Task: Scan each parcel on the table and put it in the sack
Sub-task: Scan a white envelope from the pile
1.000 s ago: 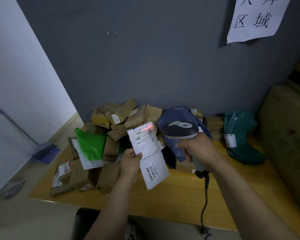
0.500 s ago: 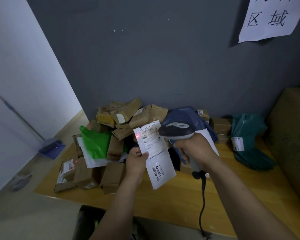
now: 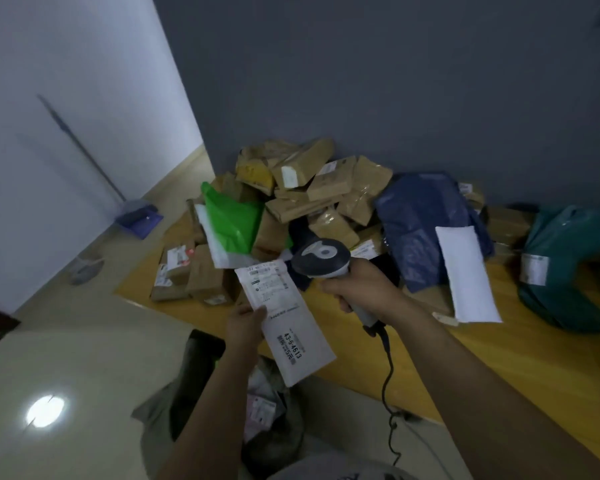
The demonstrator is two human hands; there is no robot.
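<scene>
Pinching a white envelope [image 3: 284,320] over the desk [image 3: 499,358] edge is the left hand [image 3: 245,325]. The right hand [image 3: 357,289] grips the scanner [image 3: 321,258].

On my feed I see the person's left hand [image 3: 245,323] and right hand [image 3: 357,289], both bare, fingers and wrists uncovered. The left forearm [image 3: 205,410] and the right forearm [image 3: 482,386] are bare along their whole visible length, down to the bottom edge of my view. At that edge sits a rounded patch of pale grey cloth [image 3: 312,470] with a faint dark printed mark; I take it for the person's top, though I cannot tell for sure.
</scene>
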